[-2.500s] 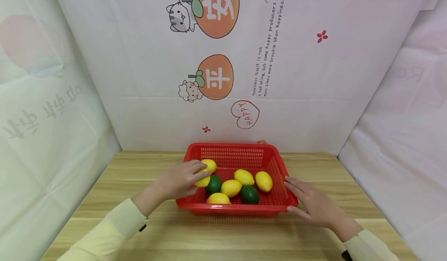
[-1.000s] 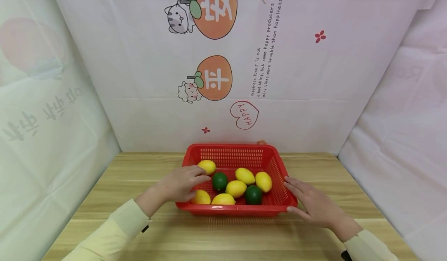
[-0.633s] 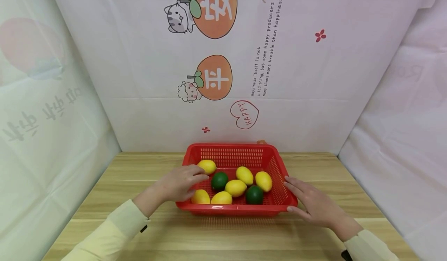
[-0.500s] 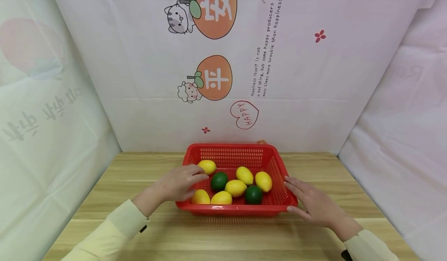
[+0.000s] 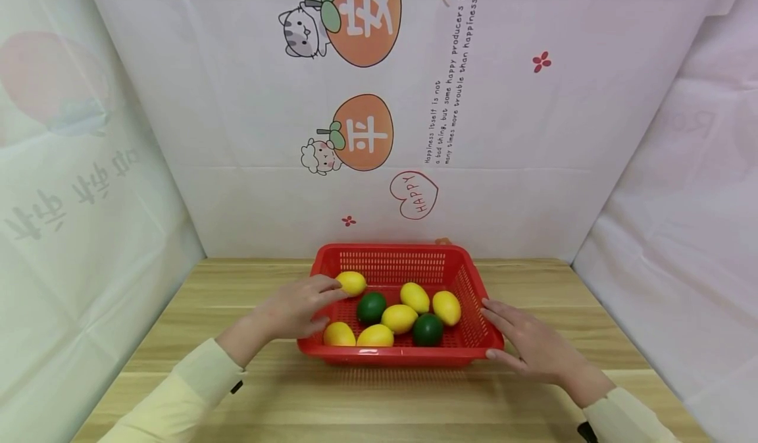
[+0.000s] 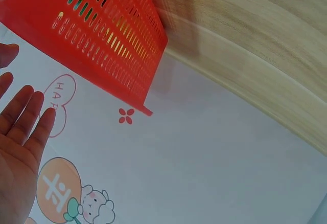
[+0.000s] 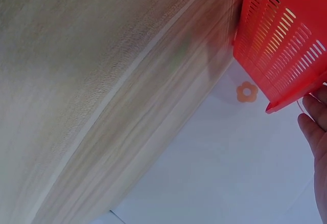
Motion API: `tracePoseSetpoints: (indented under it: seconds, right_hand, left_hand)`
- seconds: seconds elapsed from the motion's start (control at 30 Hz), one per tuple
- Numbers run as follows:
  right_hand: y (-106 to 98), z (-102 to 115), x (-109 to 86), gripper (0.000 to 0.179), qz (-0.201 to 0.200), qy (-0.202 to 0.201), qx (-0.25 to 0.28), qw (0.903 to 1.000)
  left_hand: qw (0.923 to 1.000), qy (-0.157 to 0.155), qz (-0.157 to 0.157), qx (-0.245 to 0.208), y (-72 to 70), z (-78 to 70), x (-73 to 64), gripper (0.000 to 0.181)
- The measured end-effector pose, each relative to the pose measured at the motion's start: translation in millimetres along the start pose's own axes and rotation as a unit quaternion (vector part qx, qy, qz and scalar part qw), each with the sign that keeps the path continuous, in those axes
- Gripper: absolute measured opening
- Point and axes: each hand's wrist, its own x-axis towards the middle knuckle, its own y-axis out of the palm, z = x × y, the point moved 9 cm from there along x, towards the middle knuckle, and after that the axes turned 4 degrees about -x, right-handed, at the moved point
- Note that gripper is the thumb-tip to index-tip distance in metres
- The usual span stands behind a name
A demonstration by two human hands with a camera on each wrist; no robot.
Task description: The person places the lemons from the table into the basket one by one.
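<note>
A red plastic basket (image 5: pixel 391 352) stands on the table with several yellow lemons (image 5: pixel 399 319) and two dark green, rounded fruits (image 5: pixel 371 307) inside. My left hand (image 5: pixel 299 308) is over the basket's left rim, fingers relaxed and holding nothing. Its fingertips overlap the lemon at the back left (image 5: pixel 353 284), and another lemon (image 5: pixel 339 334) lies just below its thumb in the front left corner. In the left wrist view the hand's fingers (image 6: pixel 38 121) are spread beside the basket wall. My right hand (image 5: pixel 533 347) rests straight-fingered on the right rim; the right wrist view shows its fingers (image 7: pixel 314 124) at that rim.
The wooden table (image 5: pixel 379 410) extends on both sides and in front of the basket. A white printed cloth (image 5: pixel 503 186) hangs close behind it. White cloth walls (image 5: pixel 101 232) border the table at left and right.
My left hand has let go of a lemon, which now lies in the front left corner, and has drawn back leftward. Several other fruits have shifted slightly right. The right hand stays put.
</note>
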Motion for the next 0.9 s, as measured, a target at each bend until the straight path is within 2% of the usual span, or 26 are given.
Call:
tracePoseSetpoints:
  seconds: [0.43,0.7,0.9]
  right_hand:
    - [-16,-4,4.4,0.067,-0.05,-0.022,-0.011,0.9984]
    - [-28,-13,7.0,0.069,-0.092,-0.027,-0.018,0.9953]
    - [-39,-20,7.7,0.07,-0.118,-0.029,-0.01,0.9925]
  left_hand:
    - [0.9988,-0.015,-0.048,0.001,-17.7,7.9,-9.8,0.051]
    - [0.992,-0.006,-0.122,0.034,-34.5,16.9,-24.0,0.049]
    - [0.9839,-0.023,-0.164,0.067,-43.2,27.5,-38.4,0.054]
